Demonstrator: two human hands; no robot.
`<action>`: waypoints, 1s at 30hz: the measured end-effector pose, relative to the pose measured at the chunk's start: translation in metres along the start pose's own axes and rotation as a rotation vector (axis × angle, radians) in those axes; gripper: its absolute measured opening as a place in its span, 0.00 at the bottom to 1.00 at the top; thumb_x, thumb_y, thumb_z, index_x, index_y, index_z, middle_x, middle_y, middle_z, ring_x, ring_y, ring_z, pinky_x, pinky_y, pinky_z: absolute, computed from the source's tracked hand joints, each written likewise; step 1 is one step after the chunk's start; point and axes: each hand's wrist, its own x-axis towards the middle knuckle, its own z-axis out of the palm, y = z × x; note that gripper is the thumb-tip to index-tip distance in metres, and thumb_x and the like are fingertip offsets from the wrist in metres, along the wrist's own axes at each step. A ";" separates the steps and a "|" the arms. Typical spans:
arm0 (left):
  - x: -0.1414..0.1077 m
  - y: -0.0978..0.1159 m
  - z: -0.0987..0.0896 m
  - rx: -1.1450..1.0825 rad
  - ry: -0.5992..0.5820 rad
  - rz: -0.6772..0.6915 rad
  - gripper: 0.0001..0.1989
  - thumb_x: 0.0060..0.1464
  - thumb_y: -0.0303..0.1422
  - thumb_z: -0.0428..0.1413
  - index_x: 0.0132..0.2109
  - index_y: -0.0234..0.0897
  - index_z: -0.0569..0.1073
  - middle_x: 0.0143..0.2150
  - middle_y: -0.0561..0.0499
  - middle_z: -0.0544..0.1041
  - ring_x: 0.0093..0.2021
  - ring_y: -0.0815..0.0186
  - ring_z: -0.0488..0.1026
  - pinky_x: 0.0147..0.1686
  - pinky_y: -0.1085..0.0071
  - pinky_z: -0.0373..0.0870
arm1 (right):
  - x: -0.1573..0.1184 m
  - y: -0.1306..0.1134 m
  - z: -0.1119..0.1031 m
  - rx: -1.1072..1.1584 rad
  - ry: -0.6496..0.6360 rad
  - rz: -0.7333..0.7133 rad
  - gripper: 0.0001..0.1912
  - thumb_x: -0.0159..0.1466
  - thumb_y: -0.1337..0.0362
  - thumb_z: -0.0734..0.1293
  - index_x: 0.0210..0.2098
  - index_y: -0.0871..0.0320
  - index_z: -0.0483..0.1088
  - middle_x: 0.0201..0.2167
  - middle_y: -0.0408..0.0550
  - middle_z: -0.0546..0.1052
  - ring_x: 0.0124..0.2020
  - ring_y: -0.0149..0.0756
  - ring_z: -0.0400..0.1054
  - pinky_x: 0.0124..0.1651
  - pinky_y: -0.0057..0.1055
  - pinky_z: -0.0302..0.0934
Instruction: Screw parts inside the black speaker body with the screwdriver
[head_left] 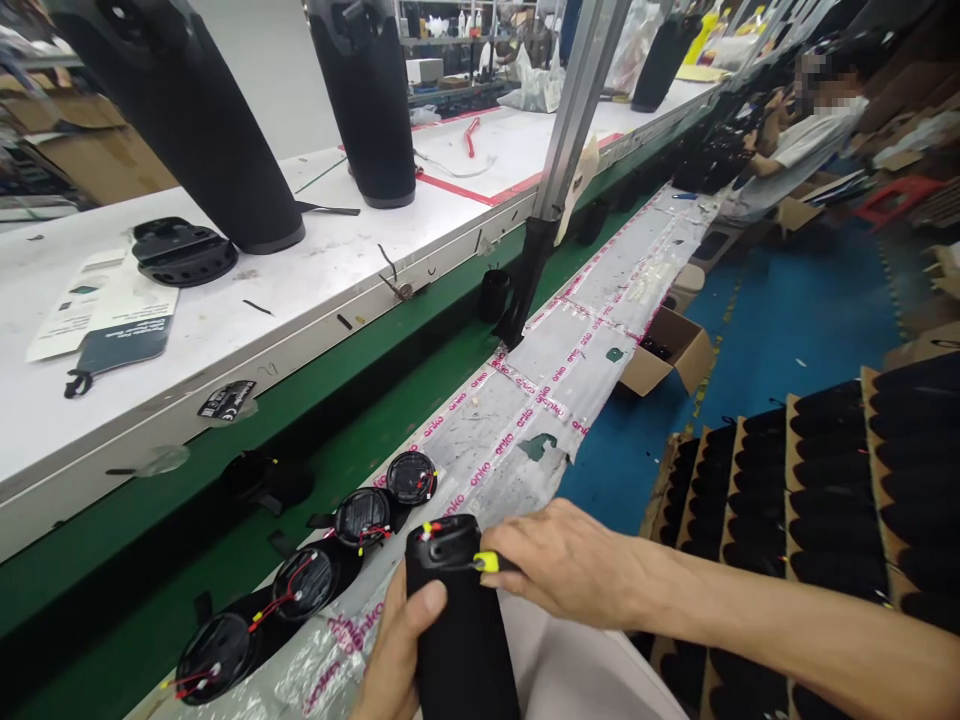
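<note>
A black cylinder (466, 640) stands nearly upright above the person's lap, the left hand (397, 645) wrapped round its side. The right hand (551, 562) grips a yellow tool (489, 562), its tip at the cylinder's upper edge. Wires (429, 530) show on top, so it seems unfinished. Four more units (361, 518), wires also loose, line the plastic-covered bench (525, 365) and look still to do. Beyond, tall cylinders (369, 120) stand on a white table (315, 265).
</note>
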 end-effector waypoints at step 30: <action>0.000 0.013 -0.001 0.217 -0.117 0.103 0.35 0.47 0.49 0.67 0.60 0.41 0.72 0.56 0.42 0.80 0.59 0.41 0.74 0.61 0.49 0.66 | -0.007 0.004 -0.017 -0.178 -0.068 -0.007 0.07 0.75 0.58 0.63 0.44 0.55 0.64 0.32 0.42 0.75 0.27 0.39 0.71 0.25 0.39 0.44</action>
